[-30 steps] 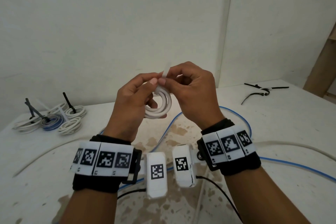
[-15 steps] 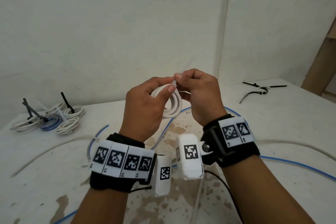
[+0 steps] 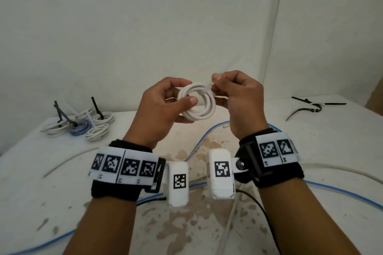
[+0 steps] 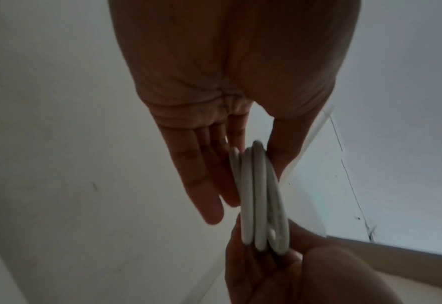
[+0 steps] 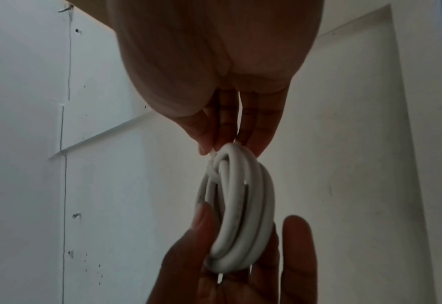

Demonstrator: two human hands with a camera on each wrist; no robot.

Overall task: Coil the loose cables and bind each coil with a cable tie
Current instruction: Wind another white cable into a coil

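Head view shows the white cable coil [image 3: 196, 102] held up above the table [image 3: 310, 141], the left hand [image 3: 163, 105] pinching its near side between thumb and fingers while the right hand [image 3: 234, 93] pinches a pale cable tie [image 3: 208, 87] at the coil's top edge. To bind it well, the left hand should probably keep the loops stacked flat. The right hand would then draw the tie snug around all turns.

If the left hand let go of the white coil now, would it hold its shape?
Probably not fully: the white coil shows springy, uneven loops, so it looks stiffish. The left hand grips it; the right hand pinches its top. It seems light.
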